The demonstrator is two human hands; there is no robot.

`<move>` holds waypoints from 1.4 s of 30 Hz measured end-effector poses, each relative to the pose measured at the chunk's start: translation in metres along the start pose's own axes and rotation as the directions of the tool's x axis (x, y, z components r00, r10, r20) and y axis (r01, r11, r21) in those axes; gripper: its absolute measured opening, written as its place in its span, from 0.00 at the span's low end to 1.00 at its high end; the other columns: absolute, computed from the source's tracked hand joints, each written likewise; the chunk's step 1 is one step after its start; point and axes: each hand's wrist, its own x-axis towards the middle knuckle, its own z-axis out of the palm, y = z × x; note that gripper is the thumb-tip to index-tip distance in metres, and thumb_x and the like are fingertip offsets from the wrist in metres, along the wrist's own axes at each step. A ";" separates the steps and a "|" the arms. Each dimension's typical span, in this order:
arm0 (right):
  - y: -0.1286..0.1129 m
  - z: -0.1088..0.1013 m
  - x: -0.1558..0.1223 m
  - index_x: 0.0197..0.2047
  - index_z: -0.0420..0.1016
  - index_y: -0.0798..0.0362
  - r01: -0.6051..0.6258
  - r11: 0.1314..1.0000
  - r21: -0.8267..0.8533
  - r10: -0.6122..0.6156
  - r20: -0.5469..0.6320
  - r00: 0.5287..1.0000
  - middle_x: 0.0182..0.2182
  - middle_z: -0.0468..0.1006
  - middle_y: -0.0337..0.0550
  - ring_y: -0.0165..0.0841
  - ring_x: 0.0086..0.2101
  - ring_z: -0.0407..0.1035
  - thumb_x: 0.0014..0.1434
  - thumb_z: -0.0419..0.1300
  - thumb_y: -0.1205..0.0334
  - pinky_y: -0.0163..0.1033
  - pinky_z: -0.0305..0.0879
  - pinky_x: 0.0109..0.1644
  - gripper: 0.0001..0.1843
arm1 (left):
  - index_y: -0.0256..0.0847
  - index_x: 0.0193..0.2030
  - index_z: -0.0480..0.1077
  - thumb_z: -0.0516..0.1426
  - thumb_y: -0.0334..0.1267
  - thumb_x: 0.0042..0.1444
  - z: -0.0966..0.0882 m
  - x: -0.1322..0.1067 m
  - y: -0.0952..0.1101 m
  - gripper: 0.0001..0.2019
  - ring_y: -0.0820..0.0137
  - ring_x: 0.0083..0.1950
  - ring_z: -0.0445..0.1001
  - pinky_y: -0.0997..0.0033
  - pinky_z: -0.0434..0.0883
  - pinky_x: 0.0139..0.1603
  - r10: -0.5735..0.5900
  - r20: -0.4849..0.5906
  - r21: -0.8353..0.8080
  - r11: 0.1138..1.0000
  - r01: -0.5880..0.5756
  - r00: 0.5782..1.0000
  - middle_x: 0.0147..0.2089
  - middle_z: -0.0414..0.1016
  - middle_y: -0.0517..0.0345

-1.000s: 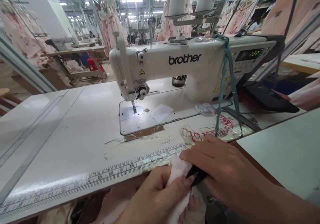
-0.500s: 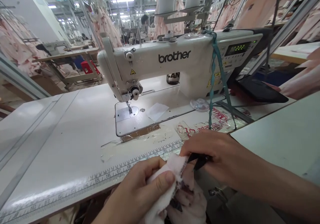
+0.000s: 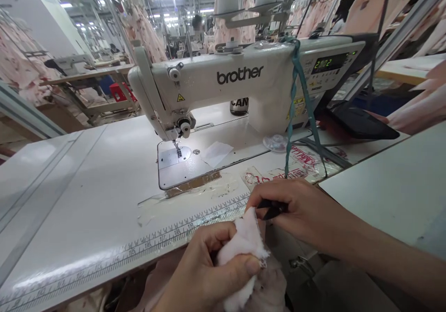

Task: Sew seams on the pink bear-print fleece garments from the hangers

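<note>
My left hand (image 3: pixel 209 270) is closed around a bunched piece of pale pink fabric (image 3: pixel 244 247) at the front edge of the white sewing table (image 3: pixel 87 186). My right hand (image 3: pixel 296 209) grips a small black thread snipper (image 3: pixel 273 208), its tip touching the fabric's top edge. Both hands sit just in front of the ruler tape (image 3: pixel 156 242) stuck along the table edge. The white Brother sewing machine (image 3: pixel 240 84) stands behind them, with its needle (image 3: pixel 177 149) over the metal plate.
A teal cord (image 3: pixel 296 102) hangs from the machine's right end. Near the machine base lie a clear plastic disc (image 3: pixel 277 142) and a black tablet (image 3: pixel 358 123). Pink garments (image 3: pixel 146 33) hang in the background, beside other workstations. A second table (image 3: pixel 393 182) adjoins on the right.
The snipper's tip has moved from beside my left thumb up to the fabric's top edge. My left hand has regripped the fabric into a tighter bunch. The view has shifted slightly.
</note>
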 end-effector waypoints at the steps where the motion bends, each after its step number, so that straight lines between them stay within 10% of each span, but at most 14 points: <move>1: 0.001 0.001 0.000 0.28 0.73 0.52 -0.010 1.000 -0.024 0.010 -0.021 1.000 0.23 0.72 0.33 0.27 0.28 0.64 0.51 0.52 0.75 0.31 0.53 0.30 0.11 | 0.32 0.31 0.69 0.63 0.49 0.49 0.001 0.001 -0.001 0.18 0.78 0.28 0.60 0.79 0.57 0.28 0.050 -0.034 0.041 0.998 -0.049 0.998 0.28 0.63 0.57; 11: -0.007 0.006 -0.004 0.21 0.64 0.52 -0.038 0.978 -0.204 0.017 -0.107 0.994 0.18 0.65 0.31 0.27 0.23 0.59 0.49 0.53 0.72 0.32 0.49 0.26 0.09 | 0.37 0.27 0.73 0.61 0.42 0.52 0.004 0.007 -0.004 0.10 0.65 0.51 0.63 0.72 0.60 0.51 0.466 -0.240 0.413 0.843 -0.345 0.852 0.50 0.63 0.51; 16: -0.014 0.001 -0.014 0.43 0.68 0.50 0.073 0.946 -0.317 -0.125 -0.146 0.981 0.34 0.74 0.35 0.29 0.32 0.68 0.58 0.53 0.69 0.32 0.62 0.33 0.10 | 0.37 0.28 0.71 0.58 0.42 0.55 0.005 0.006 0.003 0.11 0.71 0.36 0.67 0.73 0.62 0.39 0.383 -0.215 0.345 0.890 -0.297 0.898 0.34 0.68 0.56; 19: -0.018 -0.001 -0.024 0.59 0.60 0.51 0.243 0.769 -0.592 -0.398 -0.144 0.906 0.39 0.74 0.43 0.33 0.35 0.70 0.64 0.47 0.65 0.37 0.65 0.35 0.20 | 0.36 0.24 0.66 0.58 0.43 0.55 0.008 0.004 0.007 0.14 0.73 0.31 0.62 0.74 0.59 0.34 0.384 -0.303 0.432 0.871 -0.233 0.872 0.27 0.64 0.58; 26: -0.016 0.012 -0.030 0.61 0.62 0.62 0.263 0.440 -0.858 -0.514 -0.001 0.858 0.32 0.72 0.48 0.39 0.30 0.67 0.58 0.49 0.67 0.43 0.62 0.31 0.27 | 0.37 0.23 0.65 0.58 0.42 0.54 0.009 0.002 0.008 0.14 0.74 0.31 0.61 0.74 0.59 0.34 0.382 -0.346 0.465 0.863 -0.197 0.857 0.27 0.63 0.59; 42: -0.014 0.016 -0.023 0.59 0.63 0.66 0.300 0.430 -0.851 -0.572 0.000 0.820 0.31 0.70 0.48 0.39 0.30 0.66 0.62 0.47 0.67 0.46 0.62 0.32 0.23 | 0.35 0.23 0.66 0.60 0.46 0.52 0.007 0.003 0.010 0.16 0.76 0.29 0.58 0.76 0.57 0.31 0.266 -0.357 0.325 0.934 -0.147 0.895 0.27 0.60 0.60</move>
